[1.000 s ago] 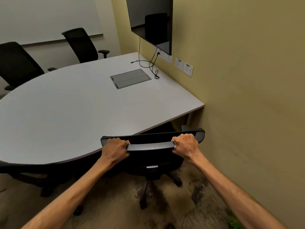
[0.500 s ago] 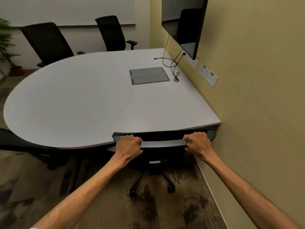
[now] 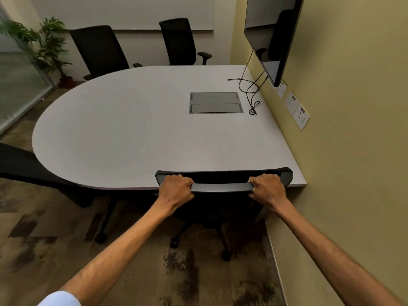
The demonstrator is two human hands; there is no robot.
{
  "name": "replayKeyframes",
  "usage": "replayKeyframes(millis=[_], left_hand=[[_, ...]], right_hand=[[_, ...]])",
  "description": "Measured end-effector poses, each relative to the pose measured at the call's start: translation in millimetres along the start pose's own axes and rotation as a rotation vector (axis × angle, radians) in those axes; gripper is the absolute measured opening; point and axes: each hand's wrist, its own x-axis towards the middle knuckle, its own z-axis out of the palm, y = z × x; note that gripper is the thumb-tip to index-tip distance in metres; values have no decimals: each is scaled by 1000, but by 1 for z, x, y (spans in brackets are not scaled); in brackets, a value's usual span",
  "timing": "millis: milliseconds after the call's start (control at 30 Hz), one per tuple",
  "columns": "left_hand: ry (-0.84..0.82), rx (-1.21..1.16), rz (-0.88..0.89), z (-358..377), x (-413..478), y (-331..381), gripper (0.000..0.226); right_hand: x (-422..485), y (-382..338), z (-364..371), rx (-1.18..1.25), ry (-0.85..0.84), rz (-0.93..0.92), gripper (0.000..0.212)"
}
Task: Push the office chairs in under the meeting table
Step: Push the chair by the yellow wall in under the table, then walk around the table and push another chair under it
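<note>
A black office chair (image 3: 223,187) stands at the near edge of the grey meeting table (image 3: 136,133), next to the yellow wall. Its seat is hidden under the tabletop and its backrest top meets the table's edge. My left hand (image 3: 176,188) grips the top bar of the backrest at its left end. My right hand (image 3: 267,188) grips the same bar at its right end. A second black chair (image 3: 28,166) sits at the table's left curve, partly under it. Two more black chairs (image 3: 99,49) (image 3: 180,40) stand at the far side.
A wall-mounted screen (image 3: 271,34) overhangs the table's right side, with cables (image 3: 251,93) trailing onto the top. A grey cable hatch (image 3: 215,103) is set into the table. Wall sockets (image 3: 297,110) line the yellow wall. A potted plant (image 3: 47,45) stands at far left by a glass partition.
The chair has rolled forward until its backrest meets the table's edge. My view has swung left and lifted, which brings the far chairs and the plant into sight. Both hands keep their grip.
</note>
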Motion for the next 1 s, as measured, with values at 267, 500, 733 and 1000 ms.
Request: replayKeyframes(millis=[267, 500, 733, 1000], left_hand=[[63, -29, -54, 10, 6, 15, 16], [248, -53, -95, 19, -8, 36, 35], [423, -54, -329, -1, -62, 3, 91], [574, -10, -654, -44, -140, -59, 89]], right_hand=[[2, 19, 13, 36, -13, -34, 13], [-18, 24, 21, 69, 110, -55, 40], [-3, -54, 7, 237, 357, -105, 64], [42, -161, -18, 396, 323, -241, 75]])
